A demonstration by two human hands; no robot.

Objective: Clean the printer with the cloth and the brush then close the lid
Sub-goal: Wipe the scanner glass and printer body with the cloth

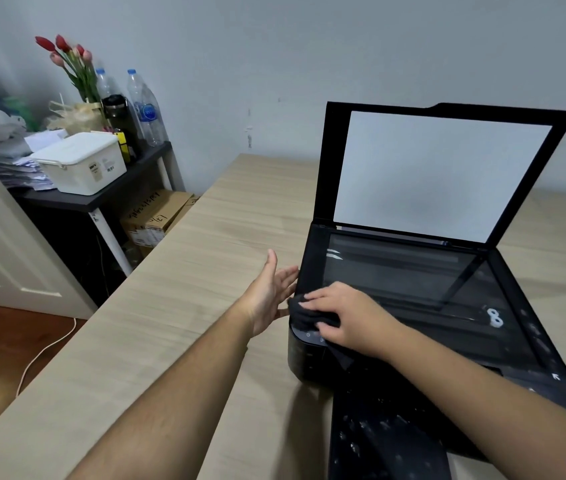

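Note:
A black printer (482,344) stands on the wooden table (205,271). Its scanner lid (441,174) is raised upright, white inside, and the dark glass (413,282) lies bare. My right hand (347,317) presses a dark cloth (306,315) flat onto the printer's front left corner, over the control panel, with fingers spread. My left hand (273,292) is beside the printer's left side, fingers straight and touching its edge, holding nothing. No brush is in view.
The printer's black output tray (389,438), speckled with white dust, sticks out toward me. A dark side shelf (101,195) at the left holds a white box (80,162), bottles and tulips. Cardboard boxes (157,216) sit under it. A white cable (46,351) runs across the floor.

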